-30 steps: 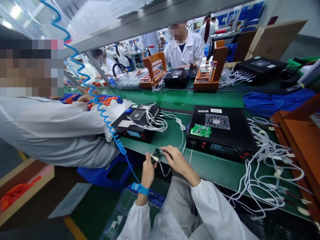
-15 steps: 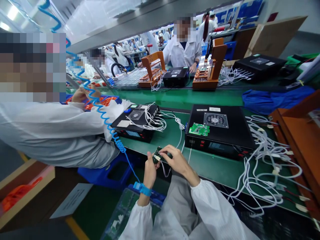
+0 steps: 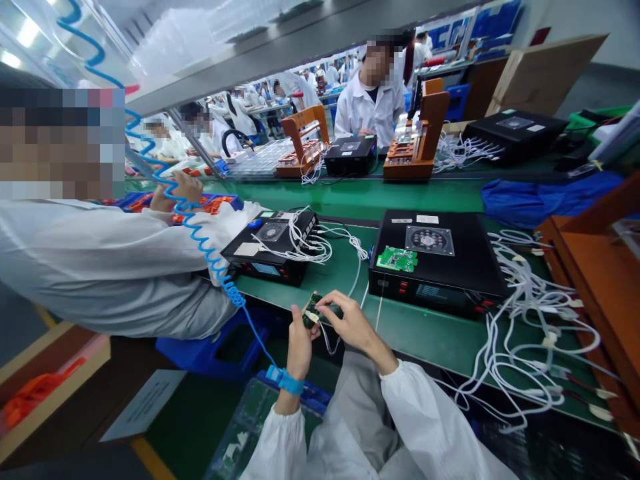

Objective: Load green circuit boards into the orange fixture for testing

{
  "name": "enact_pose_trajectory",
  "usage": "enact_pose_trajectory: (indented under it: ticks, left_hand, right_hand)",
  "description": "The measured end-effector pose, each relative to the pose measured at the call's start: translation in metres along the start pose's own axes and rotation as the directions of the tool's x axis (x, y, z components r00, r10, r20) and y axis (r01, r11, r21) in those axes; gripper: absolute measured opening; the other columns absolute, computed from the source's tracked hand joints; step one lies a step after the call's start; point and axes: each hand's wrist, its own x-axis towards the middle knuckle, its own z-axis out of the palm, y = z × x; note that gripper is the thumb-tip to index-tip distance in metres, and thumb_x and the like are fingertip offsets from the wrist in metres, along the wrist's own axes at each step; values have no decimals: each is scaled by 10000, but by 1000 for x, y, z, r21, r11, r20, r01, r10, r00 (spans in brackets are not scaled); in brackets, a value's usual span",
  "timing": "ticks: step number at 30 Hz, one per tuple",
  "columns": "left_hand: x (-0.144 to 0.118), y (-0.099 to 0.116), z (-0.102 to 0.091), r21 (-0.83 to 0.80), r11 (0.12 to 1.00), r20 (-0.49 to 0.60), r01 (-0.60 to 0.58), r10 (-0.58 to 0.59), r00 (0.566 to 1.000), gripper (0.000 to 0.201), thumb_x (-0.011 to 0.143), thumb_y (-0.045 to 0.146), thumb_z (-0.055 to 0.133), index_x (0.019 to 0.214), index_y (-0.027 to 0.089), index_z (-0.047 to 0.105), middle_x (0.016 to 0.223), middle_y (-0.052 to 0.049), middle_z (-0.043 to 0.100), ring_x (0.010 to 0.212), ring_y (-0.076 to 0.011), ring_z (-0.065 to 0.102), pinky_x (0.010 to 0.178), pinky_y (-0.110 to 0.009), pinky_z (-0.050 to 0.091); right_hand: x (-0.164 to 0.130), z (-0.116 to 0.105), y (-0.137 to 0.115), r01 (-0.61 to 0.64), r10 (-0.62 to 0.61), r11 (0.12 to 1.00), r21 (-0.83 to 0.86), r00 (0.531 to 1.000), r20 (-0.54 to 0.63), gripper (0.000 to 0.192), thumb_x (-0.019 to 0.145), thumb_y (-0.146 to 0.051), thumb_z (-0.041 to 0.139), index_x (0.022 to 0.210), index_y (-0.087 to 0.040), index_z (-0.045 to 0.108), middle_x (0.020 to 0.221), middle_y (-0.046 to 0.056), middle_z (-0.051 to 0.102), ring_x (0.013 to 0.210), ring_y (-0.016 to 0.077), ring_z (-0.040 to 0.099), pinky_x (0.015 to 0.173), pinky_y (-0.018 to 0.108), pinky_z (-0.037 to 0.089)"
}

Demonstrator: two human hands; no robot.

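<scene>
My left hand [image 3: 300, 347] grips a small green circuit board [image 3: 312, 307] just off the bench's front edge, above my lap. A blue wrist strap [image 3: 284, 380] is around that wrist. From the board's lower side hangs a thin white cable [image 3: 329, 341], with a pale tag or plug beside my left thumb. Over the board's right side, my right hand [image 3: 354, 325] has its thumb and forefinger brought together in a pinch. What sits between those fingertips is too small to make out. Another green circuit board [image 3: 397, 259] lies on the large black box [image 3: 470, 250] ahead.
A smaller black box [image 3: 235, 248] with coiled white cables stands left of the large one. Tangled white cables [image 3: 520, 360] spread over the bench at right, beside an orange fixture [image 3: 595, 267]. A blue coiled cord [image 3: 203, 241] runs to my wrist. A co-worker's sleeve [image 3: 125, 233] is close at left.
The board in my left hand has tilted slightly, showing more of its face, while my right fingertips stay at it. Across the bench, a person has turned and drawn their arms in.
</scene>
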Motion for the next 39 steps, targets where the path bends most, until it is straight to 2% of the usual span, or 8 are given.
enact_pose_trajectory:
  ticks: [9,12,15,17,19,26,31,39]
  left_hand:
    - [0,0,-2,52,999,-5,-12,12,1000,850,881,798,291,1253,122,646,585,36,421,525,-101,389,486,-198,368]
    - [0,2,-2,153,986,-8,-58,60,998,883,879,806,254,1275,119,642,637,-8,540,559,-125,463,496,-219,389]
    - [-1,4,-1,263,956,-26,-131,142,989,840,913,768,228,1325,149,620,972,-110,696,736,-173,594,602,-253,465]
    - [-2,4,0,311,938,-42,-154,175,984,793,941,728,211,1357,174,598,1220,-146,661,907,-207,633,714,-283,503]
    - [-1,3,0,348,921,-45,-176,204,978,754,966,689,194,1380,187,576,1314,-152,619,1026,-228,630,808,-312,513]
    - [5,2,-2,531,775,8,-343,400,916,630,1029,539,166,1354,220,600,1266,-117,610,1181,-226,575,1025,-344,439]
    - [13,6,-4,617,708,37,-344,410,911,620,1034,497,144,1376,228,586,1229,-119,596,1143,-240,586,987,-351,458]
    - [45,4,-20,683,662,41,-309,387,921,614,1038,467,136,1344,226,611,1260,-121,595,1141,-256,594,966,-372,466]
  right_hand:
    - [1,2,-1,2,-2,1000,0,1000,-5,150,981,-287,563,971,-183,670,983,41,667,965,152,632,903,272,474]
    - [2,1,-1,-23,23,1000,8,1000,-2,160,971,-305,581,966,-182,682,980,40,676,959,153,636,906,275,472]
    - [5,0,1,-98,98,994,40,995,10,172,941,-325,620,945,-176,708,967,39,698,943,159,648,897,279,472]
    - [9,0,3,-171,169,984,56,985,34,190,916,-341,643,937,-170,724,948,40,719,917,167,658,869,282,478]
    - [13,-1,6,-222,216,972,77,974,69,214,895,-358,657,932,-162,737,925,42,737,881,173,663,840,284,485]
    - [26,0,16,-337,302,920,198,935,186,322,813,-442,712,907,-139,763,880,58,749,810,180,668,780,294,511]
    - [38,3,24,-500,442,807,314,864,240,331,690,-428,812,850,-141,774,815,45,749,770,174,672,758,290,520]
    - [68,20,42,-544,510,823,163,835,208,97,769,-228,744,771,-137,777,710,32,725,624,114,604,595,209,444]
